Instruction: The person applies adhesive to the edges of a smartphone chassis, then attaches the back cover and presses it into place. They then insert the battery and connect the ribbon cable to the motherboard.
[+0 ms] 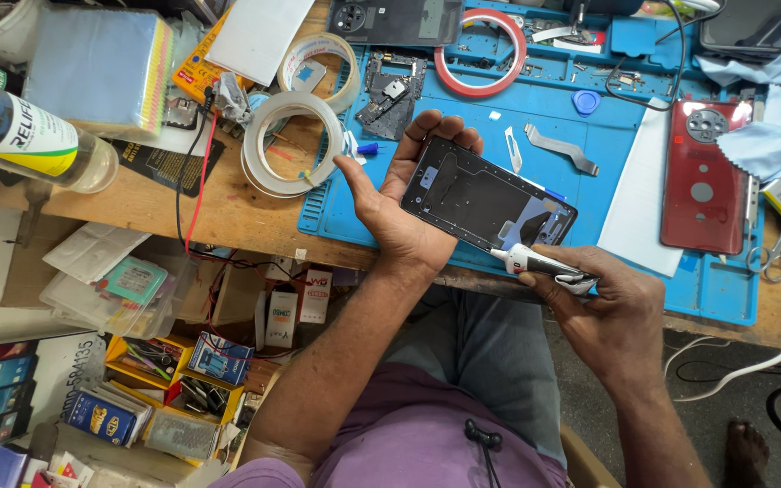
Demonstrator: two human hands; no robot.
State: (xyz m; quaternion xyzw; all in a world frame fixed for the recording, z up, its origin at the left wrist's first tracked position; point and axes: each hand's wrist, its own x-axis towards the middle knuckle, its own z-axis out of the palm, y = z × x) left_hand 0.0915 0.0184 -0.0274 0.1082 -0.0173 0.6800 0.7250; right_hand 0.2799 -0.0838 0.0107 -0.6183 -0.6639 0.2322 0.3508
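Observation:
My left hand (401, 201) lies palm up and cradles an opened black phone body (485, 201), its inner side facing me. My right hand (606, 300) grips a small white glue tube (535, 262); the nozzle tip touches the lower edge of the phone body. Both hands hover over the near edge of a blue work mat (535, 154) on a wooden bench.
On the mat lie a red phone back cover (705, 176), a ring of red tape (481, 52), a circuit board (390, 90) and a flex strip (560, 149). Rolls of clear tape (289, 145) and a bottle (20, 131) stand left. Scissors (779, 244) rest at right.

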